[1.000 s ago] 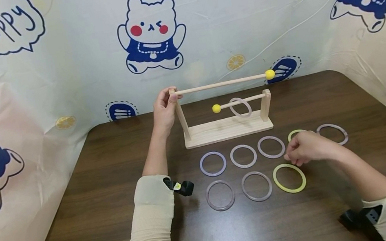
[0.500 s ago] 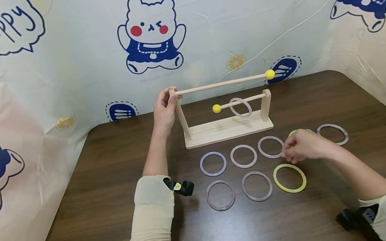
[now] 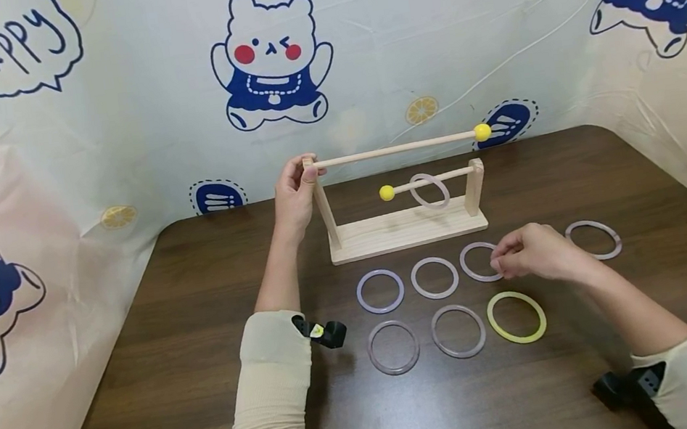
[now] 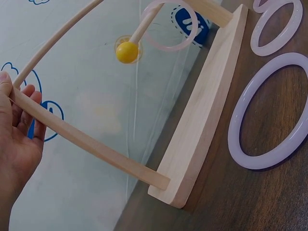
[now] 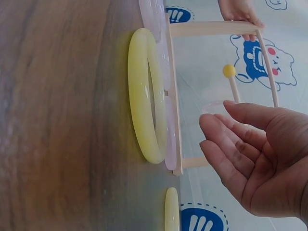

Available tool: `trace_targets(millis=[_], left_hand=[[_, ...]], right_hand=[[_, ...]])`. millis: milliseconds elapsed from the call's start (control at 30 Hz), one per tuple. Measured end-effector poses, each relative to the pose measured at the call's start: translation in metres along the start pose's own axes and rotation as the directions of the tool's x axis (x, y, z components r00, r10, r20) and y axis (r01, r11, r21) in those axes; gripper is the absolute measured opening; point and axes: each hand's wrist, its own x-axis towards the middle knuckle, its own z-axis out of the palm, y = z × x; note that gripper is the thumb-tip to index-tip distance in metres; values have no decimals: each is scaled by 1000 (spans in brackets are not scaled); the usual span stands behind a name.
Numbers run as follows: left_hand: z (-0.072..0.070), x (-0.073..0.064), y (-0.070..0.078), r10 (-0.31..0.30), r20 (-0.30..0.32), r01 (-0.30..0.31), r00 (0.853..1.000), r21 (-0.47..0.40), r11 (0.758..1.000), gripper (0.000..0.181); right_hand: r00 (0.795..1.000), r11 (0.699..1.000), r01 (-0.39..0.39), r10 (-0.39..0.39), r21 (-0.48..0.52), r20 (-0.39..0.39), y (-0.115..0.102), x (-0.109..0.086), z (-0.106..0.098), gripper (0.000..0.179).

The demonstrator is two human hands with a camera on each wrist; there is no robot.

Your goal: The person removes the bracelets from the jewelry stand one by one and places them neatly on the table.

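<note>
A pale wooden stand (image 3: pixel 408 231) has a long upper rod and a short lower rod, both tipped with yellow balls. My left hand (image 3: pixel 295 199) grips the top of its taller post (image 4: pixel 86 137), thumb in front. One pale pink ring (image 3: pixel 438 206) hangs on the short rod. My right hand (image 3: pixel 537 255) hovers over the right part of the ring rows, fingertips overlapping a lilac ring (image 3: pixel 464 267) in the head view. Its fingers are loosely bent, with nothing between them in the right wrist view. A second yellow-green ring (image 5: pixel 171 211) is hidden behind this hand in the head view.
In front of the stand lie a blue-violet ring (image 3: pixel 360 298), several pale rings such as a clear pinkish one (image 3: pixel 396 372), and a yellow-green ring (image 3: pixel 492 318). Another pale ring (image 3: pixel 615 241) lies far right. A printed cloth (image 3: pixel 361 58) hangs behind the brown table (image 3: pixel 208 285).
My right hand has moved slightly up and left, from beside the yellow-green rings to the lilac ring. My left hand stays on the post, and the rings keep their places.
</note>
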Motion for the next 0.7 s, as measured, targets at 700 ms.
trace_targets(millis=[700], left_hand=[[0, 0, 0, -24, 6, 24, 1000, 20, 1000, 45]], right_hand=[[961, 986, 110, -138, -127, -239, -4, 4, 5, 19]])
